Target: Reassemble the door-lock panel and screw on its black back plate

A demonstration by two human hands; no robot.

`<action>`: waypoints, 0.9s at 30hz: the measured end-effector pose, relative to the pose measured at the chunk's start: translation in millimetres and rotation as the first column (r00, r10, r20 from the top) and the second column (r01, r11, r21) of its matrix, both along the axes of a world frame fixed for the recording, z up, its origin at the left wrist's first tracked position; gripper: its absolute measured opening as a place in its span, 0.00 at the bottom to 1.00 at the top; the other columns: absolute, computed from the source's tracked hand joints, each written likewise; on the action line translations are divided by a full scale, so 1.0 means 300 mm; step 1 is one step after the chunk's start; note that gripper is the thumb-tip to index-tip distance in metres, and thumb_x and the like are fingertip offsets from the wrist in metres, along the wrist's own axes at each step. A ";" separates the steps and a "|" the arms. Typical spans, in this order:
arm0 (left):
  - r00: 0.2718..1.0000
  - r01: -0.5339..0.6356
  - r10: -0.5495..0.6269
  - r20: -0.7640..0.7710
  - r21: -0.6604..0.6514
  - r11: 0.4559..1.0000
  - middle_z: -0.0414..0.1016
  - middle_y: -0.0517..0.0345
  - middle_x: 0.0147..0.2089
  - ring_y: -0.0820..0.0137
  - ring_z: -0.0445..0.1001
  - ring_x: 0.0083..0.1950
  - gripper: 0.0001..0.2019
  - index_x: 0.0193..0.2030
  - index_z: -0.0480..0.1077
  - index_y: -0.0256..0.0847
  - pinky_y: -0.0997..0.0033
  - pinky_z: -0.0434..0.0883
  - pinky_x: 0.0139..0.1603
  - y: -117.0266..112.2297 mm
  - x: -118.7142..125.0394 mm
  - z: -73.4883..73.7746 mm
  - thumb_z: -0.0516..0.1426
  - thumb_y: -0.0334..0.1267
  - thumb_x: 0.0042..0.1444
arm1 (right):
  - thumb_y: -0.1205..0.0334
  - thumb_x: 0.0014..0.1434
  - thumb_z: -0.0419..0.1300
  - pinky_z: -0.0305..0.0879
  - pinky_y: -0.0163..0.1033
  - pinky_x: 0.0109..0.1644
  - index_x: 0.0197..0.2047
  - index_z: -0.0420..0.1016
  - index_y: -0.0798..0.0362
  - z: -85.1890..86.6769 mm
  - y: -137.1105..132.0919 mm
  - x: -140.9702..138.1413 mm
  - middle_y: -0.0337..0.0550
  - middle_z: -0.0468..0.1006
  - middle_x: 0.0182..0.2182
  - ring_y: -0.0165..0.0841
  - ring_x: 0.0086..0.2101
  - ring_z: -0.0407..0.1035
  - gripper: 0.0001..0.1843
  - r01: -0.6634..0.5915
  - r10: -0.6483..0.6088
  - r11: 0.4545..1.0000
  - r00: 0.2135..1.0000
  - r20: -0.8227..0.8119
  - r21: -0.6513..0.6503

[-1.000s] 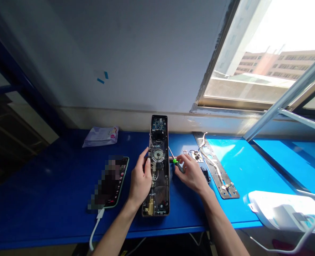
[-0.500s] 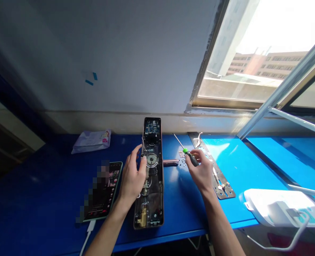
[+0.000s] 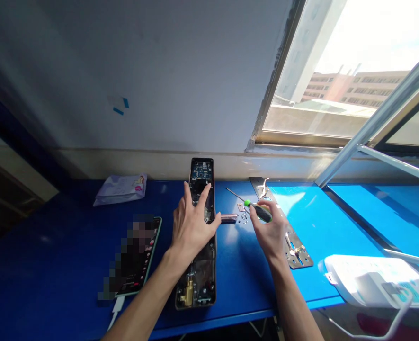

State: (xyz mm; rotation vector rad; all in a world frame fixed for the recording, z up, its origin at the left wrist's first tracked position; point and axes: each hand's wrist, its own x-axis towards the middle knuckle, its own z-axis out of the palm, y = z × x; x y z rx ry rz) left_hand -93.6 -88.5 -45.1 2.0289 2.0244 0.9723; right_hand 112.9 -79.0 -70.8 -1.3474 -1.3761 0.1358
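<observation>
A long dark electronic door-lock housing (image 3: pixel 195 255) lies with its inside facing up, a circuit board (image 3: pixel 202 170) at its far end and a brass part (image 3: pixel 188 291) at its near end. My left hand (image 3: pixel 193 225) spans its middle, fingers spread and thumb by the right edge, hiding the round part beneath. To the right, my right hand (image 3: pixel 271 232) grips a screwdriver (image 3: pixel 259 212) with a green and black handle. Its shaft points up and left, away from the housing. Several small screws (image 3: pixel 244 218) lie near the screwdriver.
A copper-coloured cylinder (image 3: pixel 228 218) lies against the housing's right side. Behind my right hand is a dark slotted metal plate (image 3: pixel 298 255). A phone (image 3: pixel 138 255) on a cable and a lilac packet (image 3: pixel 120 189) lie left; a white device (image 3: pixel 372 279) sits at right.
My left hand has moved right from the housing's left edge to across its middle, its fingers spreading. The screwdriver has tilted flatter in my right hand, which shifted slightly right.
</observation>
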 end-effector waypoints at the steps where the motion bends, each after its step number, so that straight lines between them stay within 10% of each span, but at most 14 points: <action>1: 1.000 -0.006 0.006 0.000 0.001 1.000 0.39 0.42 0.84 0.30 0.62 0.74 0.42 0.78 0.57 0.58 0.27 0.65 0.69 -0.008 -0.007 0.000 0.67 0.49 0.59 | 0.51 0.62 0.66 0.77 0.47 0.43 0.41 0.75 0.47 0.002 -0.001 -0.001 0.45 0.85 0.35 0.41 0.36 0.81 0.10 -0.006 0.006 1.000 1.000 0.001 0.003; 9: 0.977 -0.196 0.207 0.043 -0.183 0.963 0.30 0.39 0.85 0.19 0.41 0.80 0.42 0.79 0.53 0.61 0.05 0.48 0.63 -0.077 -0.083 0.011 0.56 0.69 0.62 | 0.53 0.62 0.66 0.78 0.45 0.45 0.41 0.75 0.47 -0.006 0.001 -0.002 0.43 0.85 0.36 0.40 0.37 0.81 0.09 -0.041 0.041 0.999 0.999 -0.005 -0.011; 27: 0.969 0.078 -0.081 0.234 0.020 0.997 0.56 0.41 0.79 0.40 0.60 0.78 0.53 0.81 0.46 0.57 0.38 0.68 0.71 0.083 -0.062 -0.017 0.69 0.44 0.54 | 0.53 0.63 0.67 0.80 0.46 0.45 0.44 0.76 0.47 -0.020 0.006 -0.001 0.42 0.87 0.35 0.40 0.35 0.83 0.10 -0.041 0.042 0.999 0.998 -0.053 0.020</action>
